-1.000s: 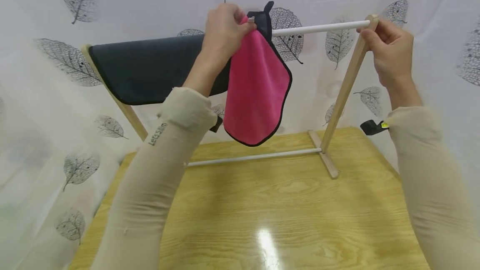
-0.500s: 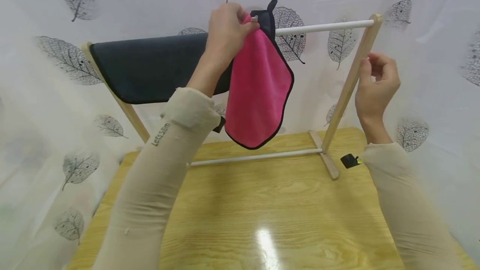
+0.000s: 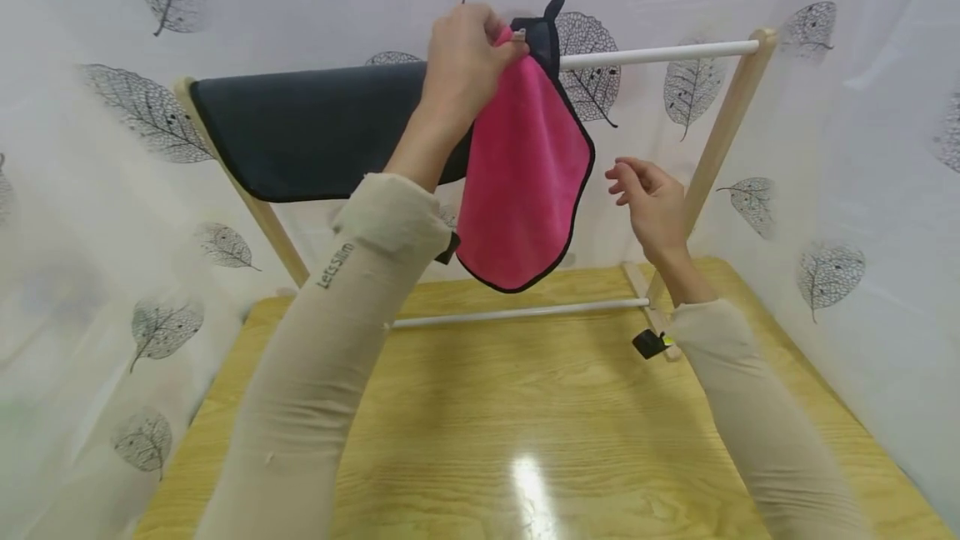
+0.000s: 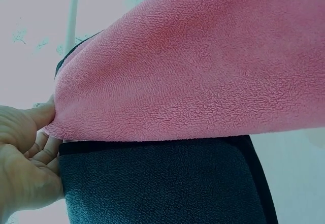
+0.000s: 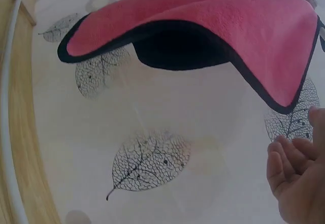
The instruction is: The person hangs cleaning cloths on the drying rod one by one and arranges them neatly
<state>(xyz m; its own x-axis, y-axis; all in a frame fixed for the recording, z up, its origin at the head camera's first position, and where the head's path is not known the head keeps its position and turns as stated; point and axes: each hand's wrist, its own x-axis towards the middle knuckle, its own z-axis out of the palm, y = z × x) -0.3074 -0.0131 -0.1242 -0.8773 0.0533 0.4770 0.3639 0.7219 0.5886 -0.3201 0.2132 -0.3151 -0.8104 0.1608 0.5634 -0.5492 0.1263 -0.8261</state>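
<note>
A pink towel with black edging hangs at the rack's top rod in the head view. My left hand pinches its top edge near a small white tag, thumb in front in the left wrist view, where the pink pile spreads over most of the frame. Just left of it, a dark grey towel is draped over the same rod, partly hidden by my left forearm. My right hand is in the air right of the pink towel, fingers loosely bent around nothing; the right wrist view has it below a pink corner.
The wooden rack's right post rises behind my right hand, and its left post stands beyond my left sleeve. A lower white rod runs close above the wooden table. A leaf-patterned curtain hangs behind.
My right hand has left the top of the right post, coming down and leftward to beside the pink towel. My left hand keeps its pinch; the view has shifted slightly.
</note>
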